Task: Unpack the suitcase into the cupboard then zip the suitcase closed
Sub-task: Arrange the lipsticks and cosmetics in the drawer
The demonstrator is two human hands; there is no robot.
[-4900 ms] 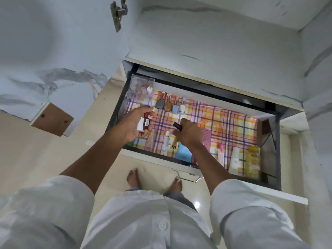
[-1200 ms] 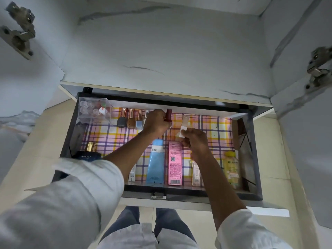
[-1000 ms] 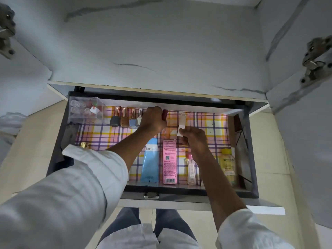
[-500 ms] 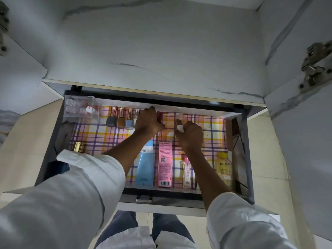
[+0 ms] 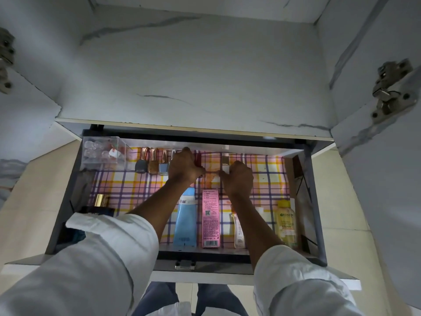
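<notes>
— Far left of the drawer (image 5: 68, 215)?
— Clear box (image 5: 103, 153) in the back corner. Gold cap (image 5: 101, 200) and dark carton (image 5: 100, 212) at the front left, partly behind the left sleeve (image 5: 109, 242).

— Along the back wall?
— Three nail polishes (image 5: 152, 163) in a row just right of the box, standing on the checked liner (image 5: 127, 188).

— Left hand (image 5: 185, 166)?
— Just right of the polishes, fingers curled round a dark red tube (image 5: 198, 159). Tube upright at the hand's right edge, top poking above the knuckles, against the back wall.

— Right hand (image 5: 238, 176)?
— Near the left one, a narrow gap between. Fingertips pinching a pale tube (image 5: 225, 161). Tube upright, rising from the hand's upper left toward the back wall, cap end hard to make out.

— Front row?
— Flat on the liner, between and beside the forearms: blue tube (image 5: 185, 220), pink carton (image 5: 210, 221), small clear bottle (image 5: 238, 229), then yellow bottle (image 5: 286, 222) near the right wall.

— Outside the drawer?
— Door hinge (image 5: 390, 90) on the open right door.
</notes>
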